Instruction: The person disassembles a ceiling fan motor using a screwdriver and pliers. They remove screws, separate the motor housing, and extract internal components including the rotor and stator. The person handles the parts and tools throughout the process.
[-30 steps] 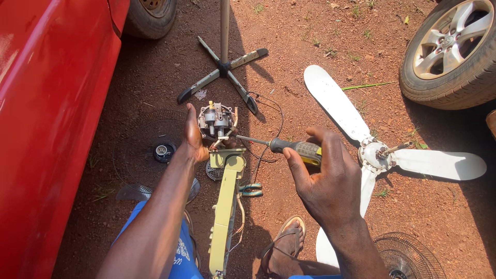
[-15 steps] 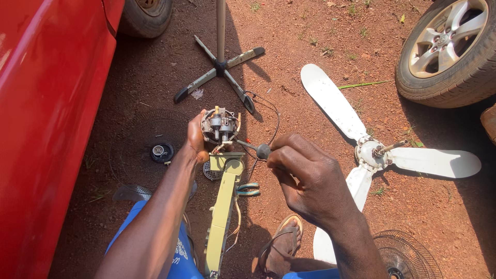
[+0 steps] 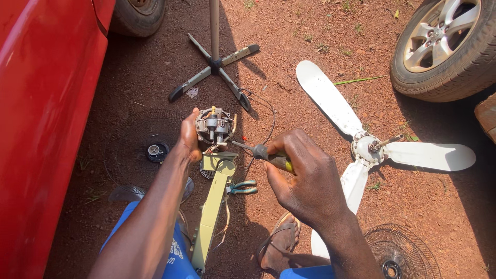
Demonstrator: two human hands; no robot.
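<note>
My left hand (image 3: 189, 138) grips the left side of a small fan motor (image 3: 214, 125) that sits atop a pale yellow-green fan neck (image 3: 213, 206) rising between my knees. My right hand (image 3: 305, 175) holds a screwdriver (image 3: 261, 152) with a yellow and dark handle. Its metal tip points left and touches the motor's lower right edge. A thin black wire (image 3: 268, 129) loops from the motor over the red dirt.
A red car body (image 3: 46, 113) fills the left, with a tyre (image 3: 137, 15) at the top. Another wheel (image 3: 444, 46) lies top right. A cross-shaped fan stand (image 3: 214, 64), white three-blade fan (image 3: 372, 150), wire grilles (image 3: 400, 253), teal-handled pliers (image 3: 243, 187) and my sandalled foot (image 3: 281, 243) surround me.
My right hand rolled over the screwdriver so the handle is mostly hidden, and brought the tip in to the motor. My left hand shifted slightly on the motor.
</note>
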